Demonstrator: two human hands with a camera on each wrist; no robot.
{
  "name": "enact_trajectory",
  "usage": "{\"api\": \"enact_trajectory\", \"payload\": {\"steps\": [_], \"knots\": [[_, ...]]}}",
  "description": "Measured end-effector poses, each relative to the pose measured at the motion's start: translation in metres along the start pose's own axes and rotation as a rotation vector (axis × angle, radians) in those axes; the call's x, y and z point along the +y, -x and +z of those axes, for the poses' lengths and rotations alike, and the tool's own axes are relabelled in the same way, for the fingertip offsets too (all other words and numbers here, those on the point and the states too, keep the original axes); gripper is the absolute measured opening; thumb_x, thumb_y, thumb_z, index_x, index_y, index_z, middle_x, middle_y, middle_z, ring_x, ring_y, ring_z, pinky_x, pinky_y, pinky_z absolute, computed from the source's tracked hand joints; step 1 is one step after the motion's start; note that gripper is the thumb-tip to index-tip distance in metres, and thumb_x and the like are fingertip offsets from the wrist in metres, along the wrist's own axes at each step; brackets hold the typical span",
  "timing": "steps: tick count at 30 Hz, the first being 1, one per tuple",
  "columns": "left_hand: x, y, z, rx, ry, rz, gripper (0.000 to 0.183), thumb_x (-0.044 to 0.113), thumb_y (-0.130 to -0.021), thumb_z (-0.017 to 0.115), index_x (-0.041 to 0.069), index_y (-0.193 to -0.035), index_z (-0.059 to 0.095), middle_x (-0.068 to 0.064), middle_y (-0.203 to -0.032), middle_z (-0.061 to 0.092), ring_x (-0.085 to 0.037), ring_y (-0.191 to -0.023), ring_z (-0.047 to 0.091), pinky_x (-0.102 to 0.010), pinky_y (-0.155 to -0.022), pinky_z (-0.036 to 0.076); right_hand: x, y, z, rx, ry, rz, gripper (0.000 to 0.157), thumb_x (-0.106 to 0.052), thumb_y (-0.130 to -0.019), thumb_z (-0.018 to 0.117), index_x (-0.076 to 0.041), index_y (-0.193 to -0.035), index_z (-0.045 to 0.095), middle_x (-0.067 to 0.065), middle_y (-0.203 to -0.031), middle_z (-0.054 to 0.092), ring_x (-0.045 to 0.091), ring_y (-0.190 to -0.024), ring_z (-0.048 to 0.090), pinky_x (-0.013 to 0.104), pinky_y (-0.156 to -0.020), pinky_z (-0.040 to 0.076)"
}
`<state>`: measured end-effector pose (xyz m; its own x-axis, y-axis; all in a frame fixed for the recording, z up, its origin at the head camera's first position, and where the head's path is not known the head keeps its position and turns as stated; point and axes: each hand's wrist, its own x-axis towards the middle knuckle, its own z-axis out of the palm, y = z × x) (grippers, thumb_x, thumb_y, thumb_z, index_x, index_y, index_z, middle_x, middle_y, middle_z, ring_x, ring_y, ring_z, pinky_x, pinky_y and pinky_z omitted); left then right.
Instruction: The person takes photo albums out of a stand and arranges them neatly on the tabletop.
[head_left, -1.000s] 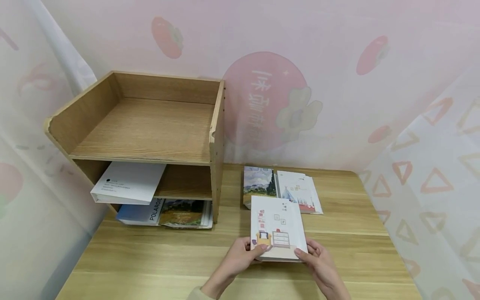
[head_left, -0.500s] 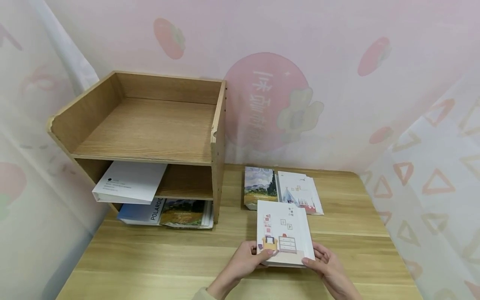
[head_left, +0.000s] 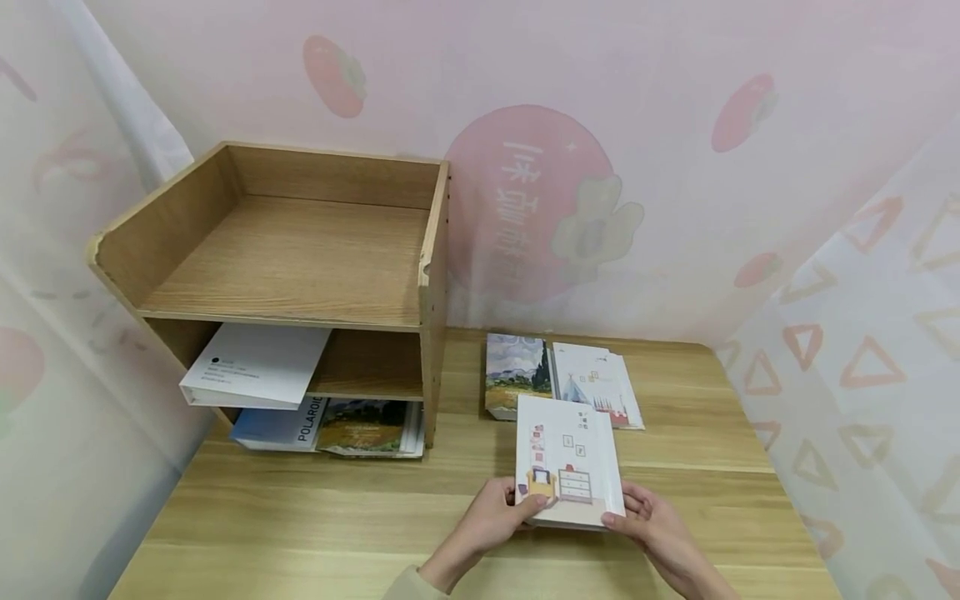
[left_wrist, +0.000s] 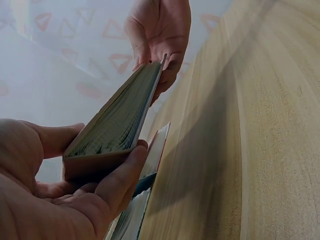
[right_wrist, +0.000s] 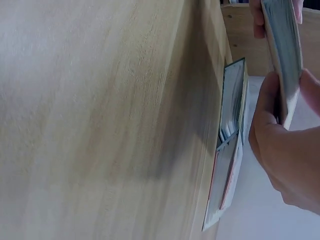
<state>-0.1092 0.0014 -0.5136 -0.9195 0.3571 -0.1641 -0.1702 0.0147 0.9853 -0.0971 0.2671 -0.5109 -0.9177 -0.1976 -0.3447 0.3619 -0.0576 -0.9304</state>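
Note:
Both hands hold one white book [head_left: 566, 462], its cover printed with an armchair and a chest of drawers. My left hand [head_left: 495, 512] grips the lower left corner, thumb on the cover and fingers underneath. At the lower right edge, my right hand [head_left: 652, 525] pinches the book the same way. In the left wrist view the page block [left_wrist: 112, 107] faces the camera, with the left hand [left_wrist: 65, 185] around its near end. The right wrist view shows the book raised above the table, the right hand [right_wrist: 280, 145] on its nearer end.
A wooden shelf unit [head_left: 435, 333] stands at the left. A white book [head_left: 258, 367] juts from its middle level; a blue-and-white book [head_left: 277, 425] and a landscape-cover book [head_left: 363, 425] lie below. Behind the held book lie a painting-cover book [head_left: 517, 367] and a tent-print book [head_left: 596, 379].
Since one second ago, both hands have brought the white book a little to the right and toward the person. Over the last half second it has hardly moved. The other books have stayed put.

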Motion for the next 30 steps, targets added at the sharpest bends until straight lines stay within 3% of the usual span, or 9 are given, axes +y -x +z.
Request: {"api": "enact_trajectory", "payload": {"steps": [3, 9, 18, 30], "knots": [[-0.003, -0.002, 0.001, 0.001, -0.005, -0.001, 0.018, 0.011, -0.096, 0.066, -0.002, -0.107, 0.071, -0.006, -0.088, 0.071, -0.015, -0.069, 0.061, -0.038, -0.063, 0.056, 0.0, -0.003, -0.001, -0.018, 0.019, 0.007, 0.075, 0.004, -0.087, 0.07, 0.022, -0.141, 0.021, 0.03, -0.134, 0.05, 0.026, -0.113, 0.06, 0.033, -0.094, 0.051], [-0.007, -0.005, 0.004, 0.004, 0.003, -0.006, 0.018, 0.011, -0.096, 0.065, -0.002, -0.108, 0.07, -0.006, -0.087, 0.071, -0.015, -0.07, 0.061, -0.041, -0.065, 0.057, 0.001, -0.007, -0.003, -0.035, 0.004, 0.034, 0.068, 0.006, -0.088, 0.068, 0.022, -0.139, 0.025, 0.026, -0.127, 0.058, 0.025, -0.108, 0.063, 0.031, -0.09, 0.053], [-0.006, -0.01, 0.006, 0.016, -0.043, 0.006, 0.016, 0.013, -0.095, 0.067, 0.0, -0.103, 0.071, -0.003, -0.075, 0.066, -0.016, -0.061, 0.053, -0.024, -0.052, 0.044, 0.004, -0.01, -0.006, -0.061, -0.035, 0.057, 0.065, 0.009, -0.087, 0.066, 0.023, -0.136, 0.026, 0.026, -0.125, 0.059, 0.024, -0.107, 0.063, 0.031, -0.09, 0.053], [-0.008, -0.021, 0.012, 0.001, -0.097, -0.006, 0.018, 0.018, -0.093, 0.071, 0.003, -0.101, 0.071, 0.001, -0.072, 0.066, -0.014, -0.058, 0.053, -0.022, -0.048, 0.041, 0.003, -0.012, -0.016, -0.071, -0.08, 0.087, 0.068, 0.01, -0.088, 0.064, 0.023, -0.138, 0.02, 0.026, -0.126, 0.058, 0.026, -0.109, 0.062, 0.032, -0.094, 0.051]]}}
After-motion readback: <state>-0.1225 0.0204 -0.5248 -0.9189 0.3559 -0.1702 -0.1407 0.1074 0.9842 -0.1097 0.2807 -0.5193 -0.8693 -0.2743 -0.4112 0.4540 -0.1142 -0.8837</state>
